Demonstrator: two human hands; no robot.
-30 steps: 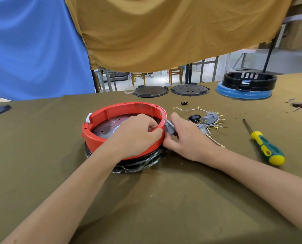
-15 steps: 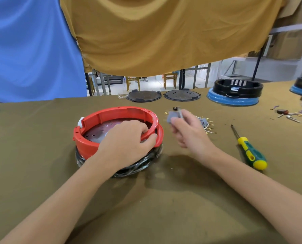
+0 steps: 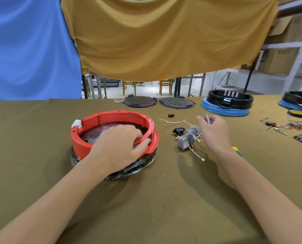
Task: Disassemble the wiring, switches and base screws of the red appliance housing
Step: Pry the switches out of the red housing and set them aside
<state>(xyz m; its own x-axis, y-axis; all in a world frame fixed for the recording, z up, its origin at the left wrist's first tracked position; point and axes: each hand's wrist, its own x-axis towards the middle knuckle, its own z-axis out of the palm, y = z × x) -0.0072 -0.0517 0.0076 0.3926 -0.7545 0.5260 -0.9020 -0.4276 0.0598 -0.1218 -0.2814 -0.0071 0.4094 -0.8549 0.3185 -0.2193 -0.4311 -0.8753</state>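
The red appliance housing is a round ring standing on a black, plastic-wrapped base on the olive table cloth. My left hand grips its near right rim, fingers inside and thumb outside. To the right lies a pile of grey switches with gold-tipped wires, next to a black rocker switch. My right hand hovers just over and behind that pile, pinching a thin grey strip between its fingers. The yellow-green screwdriver is mostly hidden behind my right wrist.
Two dark round plates lie at the far table edge. Two blue-and-black housings stand at the back right, with loose small parts and a yellow roll nearby. Blue and ochre cloths hang behind.
My right hand pulled a grey switch away from the housing's rim and carried it right to the pile; it now holds only a thin strip. My left hand stayed on the rim.
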